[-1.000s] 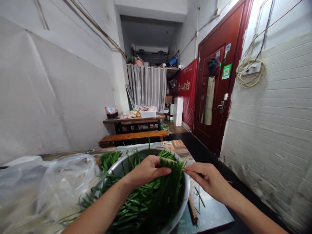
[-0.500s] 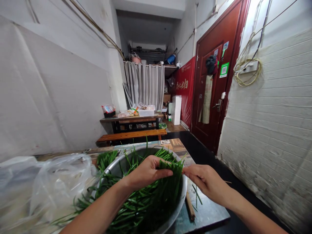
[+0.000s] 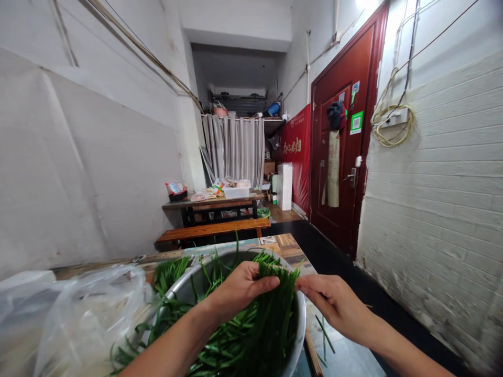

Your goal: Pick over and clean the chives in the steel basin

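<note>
My left hand [image 3: 251, 283] is closed around the upper ends of a bunch of green garlic chives [image 3: 277, 303], thumb on the near side. The bunch hangs down into a large metal basin [image 3: 302, 314] with many loose chives inside. Just right of the bunch, my right hand [image 3: 334, 301] is closed in a pinch at its edge. A thin skewer [image 3: 368, 306] pokes out behind this hand; most of it is hidden by the fingers and leaves. On the table by the basin lies a bundle of bamboo skewers [image 3: 313, 353].
Clear plastic bags [image 3: 94, 314] lie left of the basin, with more chives [image 3: 171, 275] behind them. Cut bits of chive [image 3: 325, 335] lie on the table at right. Beyond stand a wooden bench [image 3: 214, 229], another table [image 3: 212, 200] and a red door [image 3: 341, 157].
The view has tilted up slightly, so everything sits lower in the picture. Both hands keep their hold at the bunch, with little movement between them.
</note>
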Motion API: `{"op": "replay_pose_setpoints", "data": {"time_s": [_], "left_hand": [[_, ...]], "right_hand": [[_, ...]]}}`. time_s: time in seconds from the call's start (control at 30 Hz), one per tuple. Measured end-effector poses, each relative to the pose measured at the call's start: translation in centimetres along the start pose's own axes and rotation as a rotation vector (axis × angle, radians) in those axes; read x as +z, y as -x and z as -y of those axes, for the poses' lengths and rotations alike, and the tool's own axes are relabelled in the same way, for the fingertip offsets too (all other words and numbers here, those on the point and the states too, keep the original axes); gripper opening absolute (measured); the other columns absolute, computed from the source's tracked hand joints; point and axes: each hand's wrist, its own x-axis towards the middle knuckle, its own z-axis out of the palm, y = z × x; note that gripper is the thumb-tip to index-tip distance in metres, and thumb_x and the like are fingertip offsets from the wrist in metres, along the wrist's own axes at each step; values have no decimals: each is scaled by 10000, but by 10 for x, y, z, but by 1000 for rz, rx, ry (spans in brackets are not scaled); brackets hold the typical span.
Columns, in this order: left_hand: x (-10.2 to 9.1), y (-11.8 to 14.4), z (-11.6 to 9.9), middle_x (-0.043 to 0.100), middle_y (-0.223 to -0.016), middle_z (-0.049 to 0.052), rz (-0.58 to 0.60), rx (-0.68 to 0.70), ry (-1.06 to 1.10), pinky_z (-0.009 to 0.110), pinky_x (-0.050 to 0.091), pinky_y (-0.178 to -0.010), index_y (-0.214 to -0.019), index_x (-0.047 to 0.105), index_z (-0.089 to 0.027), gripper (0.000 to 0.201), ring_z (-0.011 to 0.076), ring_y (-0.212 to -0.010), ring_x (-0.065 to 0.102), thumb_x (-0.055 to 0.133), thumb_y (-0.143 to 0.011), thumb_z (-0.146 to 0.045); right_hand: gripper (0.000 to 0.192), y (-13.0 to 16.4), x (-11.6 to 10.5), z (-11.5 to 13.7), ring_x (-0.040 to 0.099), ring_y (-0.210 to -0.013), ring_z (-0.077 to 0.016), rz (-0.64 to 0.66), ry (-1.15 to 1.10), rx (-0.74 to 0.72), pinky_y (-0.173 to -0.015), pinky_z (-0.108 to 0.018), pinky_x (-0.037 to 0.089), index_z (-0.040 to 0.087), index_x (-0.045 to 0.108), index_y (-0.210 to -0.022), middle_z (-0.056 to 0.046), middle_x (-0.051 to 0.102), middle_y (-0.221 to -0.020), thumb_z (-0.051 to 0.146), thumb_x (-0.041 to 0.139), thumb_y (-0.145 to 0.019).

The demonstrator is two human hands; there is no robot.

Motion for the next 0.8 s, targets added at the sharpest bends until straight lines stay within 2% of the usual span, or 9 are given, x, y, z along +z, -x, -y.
{"op": "replay_pose_setpoints", "data": {"time_s": [0.33,0.53,0.7,0.8], "left_hand": [[-2,-5,18,628,-726,38,-92,-68,4,215,406,-633,-808,658,-79,310,107,-643,523,620,-739,-379],[-1,-9,30,648,-768,71,-121,-79,97,269,443,-700,-888,657,-82,343,151,-700,578,616,-741,-388],[-1,-8,36,660,-799,83,-113,-107,136,300,448,-749,-919,659,-79,348,160,-715,592,626,-738,-374],[-2,-8,33,665,-881,92,-92,-103,91,315,434,-812,-977,649,-90,363,177,-804,598,609,-753,-373]], "right_hand": [[267,-3,6,-13,527,-569,-134,-14,-2,33,-542,-218,375,173,611,-763,-4,587,-625,230,399,-915],[317,-4,10,-18,523,-569,-142,-9,20,40,-541,-227,373,176,611,-734,-6,571,-609,263,372,-924],[290,-1,12,-19,569,-619,-158,-22,-28,63,-564,-237,409,183,643,-808,-28,626,-666,269,389,-916],[280,0,14,-21,603,-658,-173,-32,-98,87,-604,-252,450,175,673,-873,-44,665,-715,273,413,-904]]}}
